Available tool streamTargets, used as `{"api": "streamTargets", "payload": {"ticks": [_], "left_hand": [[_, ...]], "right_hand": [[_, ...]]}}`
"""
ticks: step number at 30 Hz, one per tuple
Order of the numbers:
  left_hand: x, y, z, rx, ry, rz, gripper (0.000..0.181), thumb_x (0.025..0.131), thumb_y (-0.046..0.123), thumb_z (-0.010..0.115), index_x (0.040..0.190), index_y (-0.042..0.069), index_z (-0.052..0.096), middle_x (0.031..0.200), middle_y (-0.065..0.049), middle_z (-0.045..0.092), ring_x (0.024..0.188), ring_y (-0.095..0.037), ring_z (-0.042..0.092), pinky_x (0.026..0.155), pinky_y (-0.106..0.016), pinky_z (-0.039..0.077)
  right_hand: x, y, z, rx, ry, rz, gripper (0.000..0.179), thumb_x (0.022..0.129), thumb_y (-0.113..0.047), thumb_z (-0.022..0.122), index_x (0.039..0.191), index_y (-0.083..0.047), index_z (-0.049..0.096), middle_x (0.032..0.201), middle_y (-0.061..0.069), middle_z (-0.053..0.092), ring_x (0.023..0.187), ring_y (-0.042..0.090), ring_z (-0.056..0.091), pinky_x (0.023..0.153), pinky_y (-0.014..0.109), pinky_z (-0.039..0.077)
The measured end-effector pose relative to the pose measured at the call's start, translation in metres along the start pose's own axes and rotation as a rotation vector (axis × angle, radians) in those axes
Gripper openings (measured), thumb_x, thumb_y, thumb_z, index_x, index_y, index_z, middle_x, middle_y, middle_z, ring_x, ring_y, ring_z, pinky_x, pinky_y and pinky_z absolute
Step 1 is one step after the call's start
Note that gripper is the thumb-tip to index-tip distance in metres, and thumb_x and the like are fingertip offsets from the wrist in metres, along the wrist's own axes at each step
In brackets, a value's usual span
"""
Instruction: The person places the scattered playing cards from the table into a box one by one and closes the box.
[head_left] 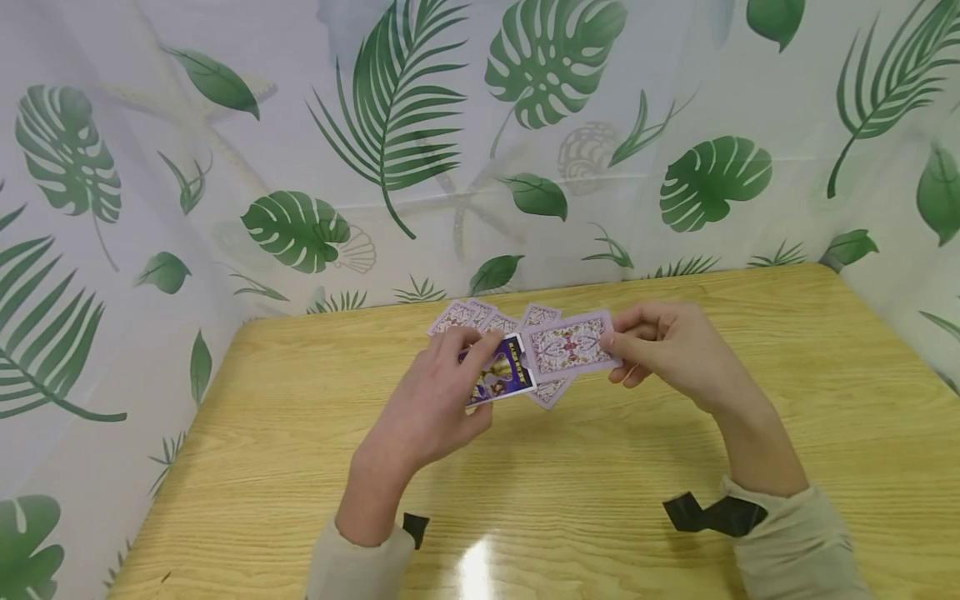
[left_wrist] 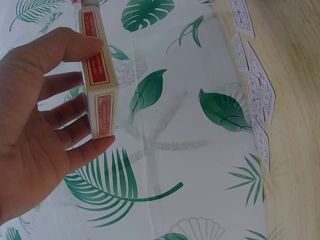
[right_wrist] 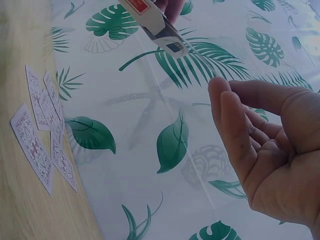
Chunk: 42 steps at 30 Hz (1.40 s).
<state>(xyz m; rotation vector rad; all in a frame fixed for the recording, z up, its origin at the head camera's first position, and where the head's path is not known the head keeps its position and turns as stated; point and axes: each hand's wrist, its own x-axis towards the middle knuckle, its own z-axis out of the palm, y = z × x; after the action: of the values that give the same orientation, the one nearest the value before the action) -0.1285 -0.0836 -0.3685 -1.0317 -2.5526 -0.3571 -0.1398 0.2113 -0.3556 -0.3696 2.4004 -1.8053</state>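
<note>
My left hand [head_left: 438, 396] grips a playing card box [head_left: 501, 375], purple and gold on its face, with cream and red sides in the left wrist view. Thumb and fingers press its opposite edges. Between the thumb and fingers of my right hand [head_left: 667, 346] a playing card [head_left: 570, 346] is pinched, its patterned back up. The card's left end is right at the box's mouth. In the right wrist view the card shows edge-on as a thin line, and the box [right_wrist: 150, 17] has its end facing that hand.
Several cards lie patterned side up on the wooden table [head_left: 285, 433] behind and below the box, such as a loose card [head_left: 553, 392]. A leaf-print cloth [head_left: 450, 167] hangs along the table's back edge. Black straps [head_left: 712, 514] hang at both sleeves.
</note>
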Motion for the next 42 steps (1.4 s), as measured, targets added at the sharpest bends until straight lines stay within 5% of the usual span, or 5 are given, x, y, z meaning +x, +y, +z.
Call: {"api": "streamTargets", "payload": {"ticks": [9,21,42], "left_hand": [[0.0,0.001,-0.001,0.014,-0.005,0.002,0.071,0.077,0.015,0.076,0.142,0.009,0.047,0.123,-0.013,0.053,0.103,-0.024,0.055,0.087,-0.037,0.05],[0.001,0.003,-0.002,0.023,-0.012,-0.004,0.071,0.078,0.015,0.076,0.142,0.009,0.047,0.123,-0.013,0.052,0.103,-0.024,0.054,0.085,-0.037,0.05],[0.002,0.005,-0.001,0.013,0.001,0.023,0.07,0.078,0.014,0.075,0.142,0.009,0.047,0.122,-0.012,0.052,0.101,-0.023,0.053,0.084,-0.036,0.049]], "right_hand": [[-0.002,-0.004,0.002,-0.043,0.002,-0.004,0.024,0.094,-0.008,0.066,0.106,0.013,0.063,0.084,0.012,0.073,0.065,0.021,0.07,0.059,0.032,0.058],[-0.014,-0.02,0.019,-0.337,0.134,-0.044,0.015,0.09,-0.01,0.069,0.098,0.002,0.068,0.069,0.006,0.069,0.054,0.017,0.064,0.052,0.029,0.054],[-0.008,-0.015,0.015,-0.304,0.068,-0.07,0.022,0.096,-0.025,0.065,0.101,-0.004,0.072,0.077,0.008,0.069,0.064,0.019,0.066,0.056,0.031,0.054]]}}
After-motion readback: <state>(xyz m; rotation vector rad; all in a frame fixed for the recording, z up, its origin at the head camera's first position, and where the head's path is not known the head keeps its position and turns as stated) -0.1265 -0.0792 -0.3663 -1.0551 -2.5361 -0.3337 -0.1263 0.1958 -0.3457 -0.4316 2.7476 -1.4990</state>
